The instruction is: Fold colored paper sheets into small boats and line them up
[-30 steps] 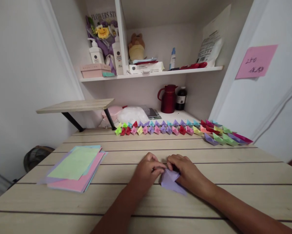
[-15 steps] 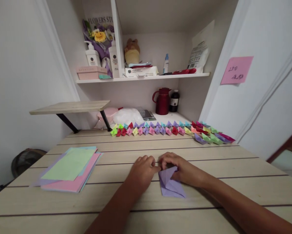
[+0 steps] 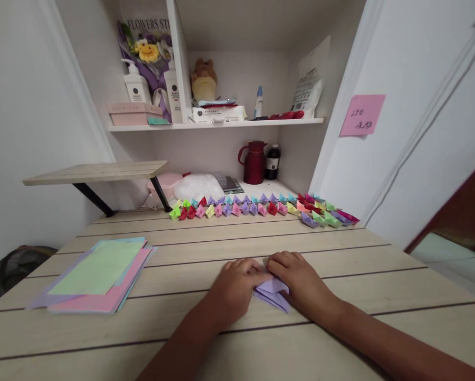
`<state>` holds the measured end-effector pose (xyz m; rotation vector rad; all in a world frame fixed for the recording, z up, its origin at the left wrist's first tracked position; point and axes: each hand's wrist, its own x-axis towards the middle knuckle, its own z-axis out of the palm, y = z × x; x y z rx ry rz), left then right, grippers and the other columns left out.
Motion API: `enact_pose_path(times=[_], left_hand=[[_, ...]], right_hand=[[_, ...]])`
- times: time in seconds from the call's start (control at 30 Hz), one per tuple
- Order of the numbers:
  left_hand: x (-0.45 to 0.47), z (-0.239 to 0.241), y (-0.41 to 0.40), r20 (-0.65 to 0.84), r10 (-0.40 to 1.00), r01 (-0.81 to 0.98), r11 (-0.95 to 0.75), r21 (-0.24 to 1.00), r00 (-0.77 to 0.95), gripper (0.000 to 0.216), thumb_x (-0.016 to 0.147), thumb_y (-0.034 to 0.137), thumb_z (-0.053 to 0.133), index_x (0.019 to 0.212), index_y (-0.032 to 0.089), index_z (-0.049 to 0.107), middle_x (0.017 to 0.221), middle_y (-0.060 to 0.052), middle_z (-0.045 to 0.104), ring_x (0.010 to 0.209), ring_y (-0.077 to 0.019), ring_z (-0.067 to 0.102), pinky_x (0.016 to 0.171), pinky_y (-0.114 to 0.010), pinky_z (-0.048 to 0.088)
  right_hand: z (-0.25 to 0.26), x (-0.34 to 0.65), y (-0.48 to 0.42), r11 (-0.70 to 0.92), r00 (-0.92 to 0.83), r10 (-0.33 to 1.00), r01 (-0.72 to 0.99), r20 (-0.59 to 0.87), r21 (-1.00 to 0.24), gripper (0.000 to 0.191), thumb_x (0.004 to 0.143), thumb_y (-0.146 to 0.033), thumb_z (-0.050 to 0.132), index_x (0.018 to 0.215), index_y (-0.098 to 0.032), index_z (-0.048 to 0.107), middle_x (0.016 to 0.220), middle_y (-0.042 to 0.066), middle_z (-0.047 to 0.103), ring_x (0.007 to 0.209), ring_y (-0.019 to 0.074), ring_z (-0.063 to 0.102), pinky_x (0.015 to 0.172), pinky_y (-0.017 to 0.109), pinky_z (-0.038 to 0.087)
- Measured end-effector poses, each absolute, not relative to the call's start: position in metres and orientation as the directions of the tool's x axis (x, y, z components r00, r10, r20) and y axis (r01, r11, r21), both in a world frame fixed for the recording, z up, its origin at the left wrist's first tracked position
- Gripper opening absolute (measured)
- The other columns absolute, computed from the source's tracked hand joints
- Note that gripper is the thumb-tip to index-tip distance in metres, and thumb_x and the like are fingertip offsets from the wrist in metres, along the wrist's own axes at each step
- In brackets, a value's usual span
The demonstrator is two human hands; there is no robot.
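Observation:
A partly folded sheet of purple origami paper [image 3: 272, 294] lies on the wooden table in front of me, low and layered. My left hand [image 3: 237, 288] is at its left side, fingers curled and the thumb reaching across onto the far edge. From the other side my right hand [image 3: 301, 283] grips it, with bent fingers over the far right part. The fingertips of both hands almost meet there and hide that edge of the paper.
Left on the table lies a stack of coloured paper [image 3: 98, 270]. Rows of small folded paper boats [image 3: 245, 209] line the back, with more grouped at right. A raised wooden stand [image 3: 98, 173] is at back left. Behind are a red jug [image 3: 254, 163] and a shelf [image 3: 217, 125].
The purple paper has gone from a taller, upright flap to a flatter, narrower fold. My right hand has moved over it and my left thumb onto it. The view has shifted slightly right.

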<state>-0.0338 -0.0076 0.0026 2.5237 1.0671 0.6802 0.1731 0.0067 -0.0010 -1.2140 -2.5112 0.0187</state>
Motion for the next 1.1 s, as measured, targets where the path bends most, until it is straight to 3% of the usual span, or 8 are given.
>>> enact_pose_path(times=[0.07,0.17,0.27,0.33,0.47,0.73,0.97,1.1], left_hand=[[-0.03,0.0,-0.01,0.287,0.719,0.621,-0.693,0.367,0.633,0.057,0.084,0.006,0.046,0.129,0.04,0.053,0.119,-0.002,0.059,0.109,-0.021,0.05,0.096,-0.038,0.036],[-0.033,-0.001,-0.01,0.281,0.708,0.653,-0.706,0.274,0.648,0.055,0.086,0.008,0.048,0.131,0.04,0.05,0.126,-0.002,0.058,0.113,-0.0228,0.048,0.096,-0.04,0.035],[-0.039,0.0,-0.008,0.273,0.701,0.665,-0.713,0.223,0.659,0.05,0.089,0.013,0.047,0.13,0.041,0.051,0.129,-0.002,0.058,0.115,-0.0233,0.047,0.096,-0.041,0.035],[-0.041,0.0,-0.006,0.269,0.693,0.662,-0.72,0.209,0.669,0.05,0.089,0.012,0.047,0.13,0.04,0.051,0.131,-0.002,0.057,0.115,-0.0234,0.048,0.095,-0.042,0.036],[-0.043,-0.003,-0.002,0.272,0.692,0.655,-0.722,0.224,0.669,0.051,0.086,0.008,0.047,0.128,0.037,0.055,0.132,-0.003,0.056,0.116,-0.0235,0.048,0.095,-0.042,0.036],[-0.041,0.004,-0.003,0.282,0.732,0.654,-0.681,0.329,0.62,0.056,0.077,-0.001,0.044,0.116,0.033,0.065,0.129,-0.005,0.057,0.116,-0.0225,0.049,0.097,-0.043,0.038],[-0.041,0.005,0.002,0.261,0.738,0.61,-0.666,0.429,0.622,0.057,0.073,-0.004,0.044,0.102,0.036,0.072,0.116,-0.001,0.063,0.107,-0.0205,0.054,0.093,-0.041,0.039],[-0.041,0.004,0.005,0.262,0.76,0.597,-0.635,0.49,0.594,0.053,0.072,-0.004,0.043,0.093,0.033,0.074,0.114,0.0,0.064,0.105,-0.0196,0.055,0.092,-0.04,0.038]], right_hand=[[-0.002,0.171,0.007,0.651,-0.581,0.748,0.736,0.321,-0.184,0.039,0.063,0.001,0.051,0.093,-0.022,0.06,0.1,0.007,0.064,0.096,0.0251,0.054,0.082,0.038,0.038],[-0.001,0.177,0.008,0.679,-0.578,0.733,0.652,0.358,-0.338,0.044,0.064,0.001,0.049,0.1,-0.023,0.06,0.104,0.006,0.063,0.1,0.0237,0.054,0.085,0.037,0.04],[0.0,0.191,0.009,0.671,-0.553,0.739,0.554,0.383,-0.493,0.058,0.061,0.001,0.05,0.113,-0.024,0.057,0.112,0.006,0.06,0.105,0.0227,0.054,0.088,0.035,0.042],[-0.001,0.201,0.008,0.655,-0.536,0.751,0.536,0.385,-0.532,0.055,0.063,0.0,0.052,0.112,-0.025,0.059,0.112,0.006,0.06,0.104,0.0229,0.055,0.088,0.036,0.043],[-0.003,0.214,0.003,0.691,-0.575,0.722,0.566,0.386,-0.449,0.021,0.081,-0.014,0.056,0.093,-0.026,0.068,0.105,0.006,0.064,0.101,0.0237,0.057,0.089,0.04,0.042],[0.0,0.214,0.001,0.751,-0.668,0.66,0.569,0.345,-0.334,0.022,0.089,-0.019,0.051,0.101,-0.028,0.066,0.109,0.007,0.063,0.101,0.0229,0.055,0.088,0.04,0.04],[0.002,0.21,0.001,0.642,-0.574,0.764,0.633,0.294,-0.434,0.007,0.088,-0.027,0.057,0.094,-0.025,0.061,0.109,0.005,0.062,0.104,0.0233,0.053,0.089,0.039,0.038],[0.0,0.204,0.006,0.584,-0.51,0.811,0.672,0.287,-0.455,0.011,0.089,-0.032,0.057,0.095,-0.024,0.061,0.104,0.005,0.063,0.098,0.0237,0.054,0.086,0.04,0.038]])
